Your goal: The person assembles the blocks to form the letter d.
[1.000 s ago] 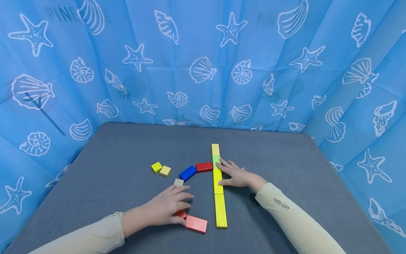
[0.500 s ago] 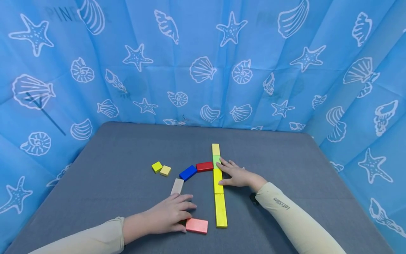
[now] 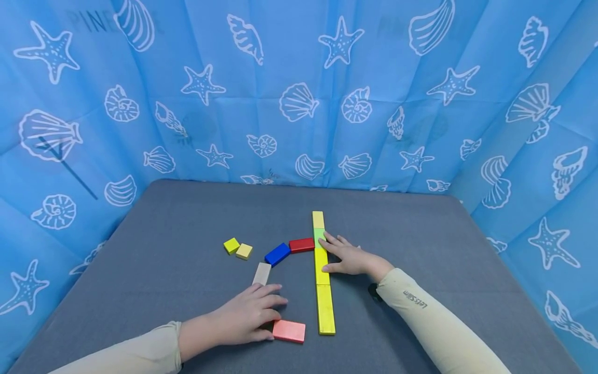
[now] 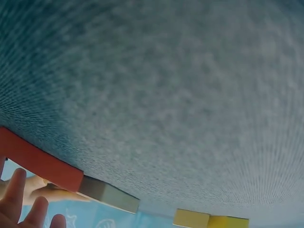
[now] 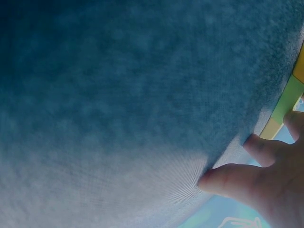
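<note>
My left hand point(image 3: 252, 313) lies over a red block that it hides in the head view. The left wrist view shows that red block point(image 4: 40, 159) end to end with the beige block, some fingertips apart from it. At the thumb side a pink block point(image 3: 289, 331) touches or nearly touches the hand. Beyond the fingers is the beige block point(image 3: 262, 274), partly covered. My right hand point(image 3: 349, 257) rests on the right side of a straight row, its fingertips on the green block point(image 3: 318, 237) and the yellow block point(image 3: 320, 259).
A dark red block point(image 3: 301, 245) abuts the row, with a blue block point(image 3: 277, 254) joined beside it. Another yellow block point(image 3: 325, 310) and a pale yellow block point(image 3: 317, 219) end the row. Two small cubes point(image 3: 244, 251) lie left on the grey table point(image 3: 187, 223).
My left hand has shifted toward the near side, uncovering more of the beige block and hiding the red one. Over the last half second it barely moves. My right hand stays put.
</note>
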A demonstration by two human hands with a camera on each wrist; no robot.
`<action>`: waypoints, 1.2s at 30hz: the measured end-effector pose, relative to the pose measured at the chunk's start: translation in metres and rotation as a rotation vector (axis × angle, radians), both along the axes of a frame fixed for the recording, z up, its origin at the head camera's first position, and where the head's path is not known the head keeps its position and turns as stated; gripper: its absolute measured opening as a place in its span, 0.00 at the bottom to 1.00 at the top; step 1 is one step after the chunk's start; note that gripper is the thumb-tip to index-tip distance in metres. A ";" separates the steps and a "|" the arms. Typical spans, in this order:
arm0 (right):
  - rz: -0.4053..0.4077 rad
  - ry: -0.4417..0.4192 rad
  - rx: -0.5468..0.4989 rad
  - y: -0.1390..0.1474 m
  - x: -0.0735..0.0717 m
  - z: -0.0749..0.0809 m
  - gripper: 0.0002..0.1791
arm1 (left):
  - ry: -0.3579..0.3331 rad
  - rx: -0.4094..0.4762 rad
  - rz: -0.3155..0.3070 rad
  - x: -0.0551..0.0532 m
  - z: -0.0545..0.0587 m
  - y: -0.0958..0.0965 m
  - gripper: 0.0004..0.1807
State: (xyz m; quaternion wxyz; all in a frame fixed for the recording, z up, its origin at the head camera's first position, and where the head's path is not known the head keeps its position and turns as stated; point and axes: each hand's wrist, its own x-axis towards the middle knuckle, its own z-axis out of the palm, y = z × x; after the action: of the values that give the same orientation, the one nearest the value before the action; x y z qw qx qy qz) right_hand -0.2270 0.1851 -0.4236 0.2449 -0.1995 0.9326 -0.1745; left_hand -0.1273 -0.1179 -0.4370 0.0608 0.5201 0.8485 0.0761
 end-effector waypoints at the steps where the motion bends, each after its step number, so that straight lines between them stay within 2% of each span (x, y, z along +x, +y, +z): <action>1: 0.000 0.000 0.000 0.000 0.000 0.000 0.45 | -0.001 -0.001 0.001 0.000 0.000 0.000 0.20; 6: -0.002 0.006 0.006 -0.001 0.000 -0.001 0.45 | -0.005 -0.008 0.003 -0.002 0.000 0.000 0.20; 13: -0.006 0.008 0.010 0.000 0.001 -0.001 0.45 | 0.046 0.000 -0.027 -0.002 -0.002 0.002 0.27; 16: -0.003 0.005 0.004 -0.001 0.001 -0.001 0.45 | 0.035 -0.020 -0.003 -0.007 0.002 0.001 0.30; 20: 0.002 0.005 -0.002 0.000 0.001 0.000 0.45 | 0.083 0.000 0.072 -0.020 0.007 -0.011 0.27; 24: -0.003 0.007 0.003 0.000 0.001 -0.001 0.45 | 0.191 0.061 0.157 -0.036 0.006 -0.027 0.22; 30: 0.000 0.004 0.001 0.000 0.001 -0.002 0.45 | 0.325 0.020 0.371 -0.053 0.000 -0.050 0.22; 33: 0.005 0.002 0.011 -0.001 0.001 -0.002 0.45 | 0.350 0.021 0.459 -0.062 -0.001 -0.063 0.23; 36: 0.003 0.006 0.019 -0.001 0.000 -0.002 0.45 | 0.348 0.048 0.483 -0.069 -0.003 -0.073 0.25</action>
State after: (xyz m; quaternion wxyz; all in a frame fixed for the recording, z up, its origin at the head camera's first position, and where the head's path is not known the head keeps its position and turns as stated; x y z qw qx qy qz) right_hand -0.2273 0.1838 -0.4260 0.2442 -0.1993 0.9346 -0.1648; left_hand -0.1965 -0.1913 -0.4397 -0.1176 0.3097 0.9433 0.0183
